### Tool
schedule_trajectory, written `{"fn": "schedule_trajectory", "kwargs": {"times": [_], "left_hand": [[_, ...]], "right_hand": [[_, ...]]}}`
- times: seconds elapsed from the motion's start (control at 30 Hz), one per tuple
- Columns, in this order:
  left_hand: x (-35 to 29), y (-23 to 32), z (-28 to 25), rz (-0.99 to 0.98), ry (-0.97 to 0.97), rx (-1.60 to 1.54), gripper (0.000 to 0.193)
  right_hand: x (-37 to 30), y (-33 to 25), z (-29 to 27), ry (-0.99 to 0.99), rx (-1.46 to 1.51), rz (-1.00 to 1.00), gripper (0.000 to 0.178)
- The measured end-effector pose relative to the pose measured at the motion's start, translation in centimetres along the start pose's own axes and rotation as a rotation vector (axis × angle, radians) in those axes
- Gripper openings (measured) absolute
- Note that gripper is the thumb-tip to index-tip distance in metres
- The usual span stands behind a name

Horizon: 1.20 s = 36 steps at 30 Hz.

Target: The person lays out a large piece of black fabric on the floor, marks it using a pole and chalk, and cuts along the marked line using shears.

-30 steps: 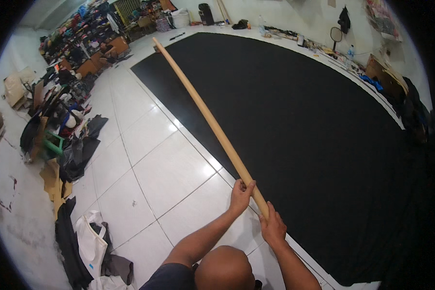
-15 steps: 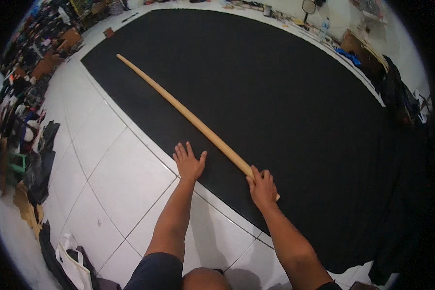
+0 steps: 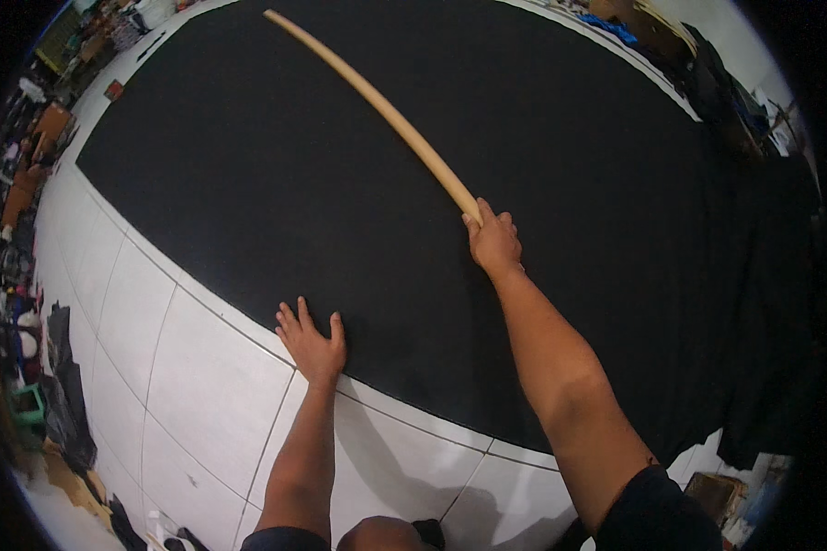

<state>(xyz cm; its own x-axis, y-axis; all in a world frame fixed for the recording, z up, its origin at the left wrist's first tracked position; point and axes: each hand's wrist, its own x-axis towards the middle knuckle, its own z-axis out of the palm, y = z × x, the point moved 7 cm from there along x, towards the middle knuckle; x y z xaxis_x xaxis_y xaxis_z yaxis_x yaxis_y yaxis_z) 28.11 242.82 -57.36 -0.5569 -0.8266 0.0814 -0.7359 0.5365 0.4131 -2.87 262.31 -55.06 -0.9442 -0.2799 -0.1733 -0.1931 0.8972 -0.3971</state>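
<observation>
A large black cloth [image 3: 202,138] lies spread over the white-tiled surface. Across it runs a long pale tan tube or roller [image 3: 390,119], slanting from the far left toward the middle. My right hand [image 3: 496,241] is wrapped round the near end of this tube, with the arm stretched far forward. Flat on the cloth's near left edge rests my left hand [image 3: 314,344], fingers spread and holding nothing. The end of the tube under my right palm is hidden.
White tiles [image 3: 216,340] border the cloth on the left and near side. Heaped fabric and scraps [image 3: 50,367] line the left rim, with a green plastic item [image 3: 28,404] among them. A blue bundle [image 3: 606,28] lies at the far right. A brown basket-like container [image 3: 715,496] stands near right.
My right hand has pushed the tube farther away across the cloth. The left hand stays on the near edge, and the view has shifted.
</observation>
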Motion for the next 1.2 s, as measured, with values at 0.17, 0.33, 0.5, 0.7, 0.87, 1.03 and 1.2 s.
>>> {"fn": "schedule_trajectory", "kwargs": {"times": [0.17,0.33,0.5,0.7,0.87,1.03,1.2], "left_hand": [[-0.1,0.6,0.6,0.049,-0.029,-0.024,0.076],[0.1,-0.3,0.0,0.007,-0.051,0.062,0.074],[-1.2,1.6,0.3,0.005,-0.095,0.111,0.074],[-1.4,0.3,1.1,0.025,-0.057,0.137,0.075],[-0.9,-0.6,0.5,0.049,0.026,0.102,0.077],[-4.1,1.0,-2.4,-0.052,0.224,-0.025,0.074],[-4.1,-4.2,0.4,-0.192,0.011,-0.348,0.075]], "right_hand": [[-5.4,9.8,-2.8,0.058,0.052,0.254,0.051],[-18.6,23.3,-6.1,0.151,-0.009,0.391,0.051],[-34.7,38.0,-8.9,0.289,-0.223,0.497,0.052],[-43.7,49.4,-11.6,0.379,-0.228,0.735,0.052],[-41.5,55.2,-13.8,0.455,-0.184,0.729,0.051],[-38.0,56.2,-16.3,0.526,-0.160,0.681,0.051],[-34.7,48.0,-15.0,0.479,0.052,0.537,0.046]]}}
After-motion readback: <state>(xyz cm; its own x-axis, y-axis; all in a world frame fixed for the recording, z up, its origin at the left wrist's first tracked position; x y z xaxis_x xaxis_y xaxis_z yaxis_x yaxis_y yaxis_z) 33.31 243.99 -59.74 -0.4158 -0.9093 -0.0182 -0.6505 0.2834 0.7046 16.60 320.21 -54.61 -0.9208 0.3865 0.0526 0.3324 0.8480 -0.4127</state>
